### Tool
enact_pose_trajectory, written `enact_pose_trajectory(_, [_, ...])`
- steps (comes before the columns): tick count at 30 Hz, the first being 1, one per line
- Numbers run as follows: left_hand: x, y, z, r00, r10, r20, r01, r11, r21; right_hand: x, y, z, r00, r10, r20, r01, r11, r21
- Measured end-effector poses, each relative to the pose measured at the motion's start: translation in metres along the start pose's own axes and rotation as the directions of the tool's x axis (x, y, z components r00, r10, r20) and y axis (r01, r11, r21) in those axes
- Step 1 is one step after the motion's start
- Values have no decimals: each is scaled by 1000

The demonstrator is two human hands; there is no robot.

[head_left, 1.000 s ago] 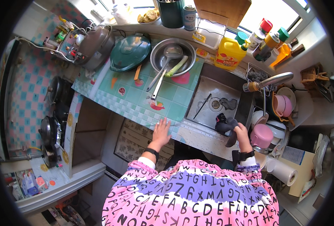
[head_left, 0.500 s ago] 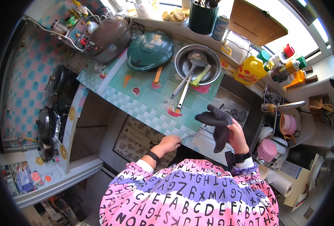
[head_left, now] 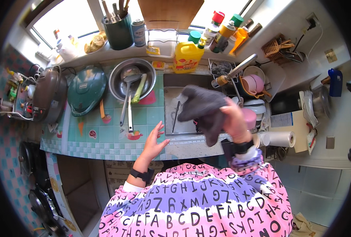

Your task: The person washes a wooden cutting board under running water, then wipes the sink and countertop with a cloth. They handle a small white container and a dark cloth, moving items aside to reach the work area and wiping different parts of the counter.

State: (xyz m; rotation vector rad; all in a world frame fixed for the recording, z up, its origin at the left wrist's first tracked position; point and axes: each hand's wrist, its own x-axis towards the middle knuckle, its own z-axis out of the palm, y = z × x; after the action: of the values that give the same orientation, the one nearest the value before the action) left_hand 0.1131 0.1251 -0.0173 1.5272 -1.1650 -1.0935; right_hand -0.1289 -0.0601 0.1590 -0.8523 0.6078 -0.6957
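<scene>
Head view: your R hand (head_left: 236,123), a bit blurred, has its grip closed on the R end of a dk grey fabric item (head_left: 202,103), held up over the sink (head_left: 171,96); cloth or glove, can't tell. Your L hand (head_left: 153,144): empty, fingers spread, near the sink's front L corner. Progress, I'd judge: item's in hand, not yet put down; steel bowl (head_left: 117,86), L of sink, untouched.

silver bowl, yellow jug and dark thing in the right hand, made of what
Silver bowl: shiny metal, probably steel, by its reflections. Yellow jug: likely plastic, its sides smooth and glossy. Dark thing: apparently matt fabric, limp in the right hand.
</scene>
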Motion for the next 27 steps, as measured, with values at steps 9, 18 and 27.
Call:
enact_pose_trajectory(9, [34, 18, 51, 999, -45, 17, 47, 983, -178, -61, -102, -47, 916, -329, -228, 306, 943, -133])
enact_pose_trajectory(18, [97, 65, 130, 812, -263, 521, 583, 399, -707, -21, 9, -103, 990, 128, 51, -128, 992, -8])
enact_pose_trajectory(27, [141, -19, 166, 818, -572, 53, 240, 256, -937, 53, 97, -234, 983, 52, -173, -181, 355, -917])
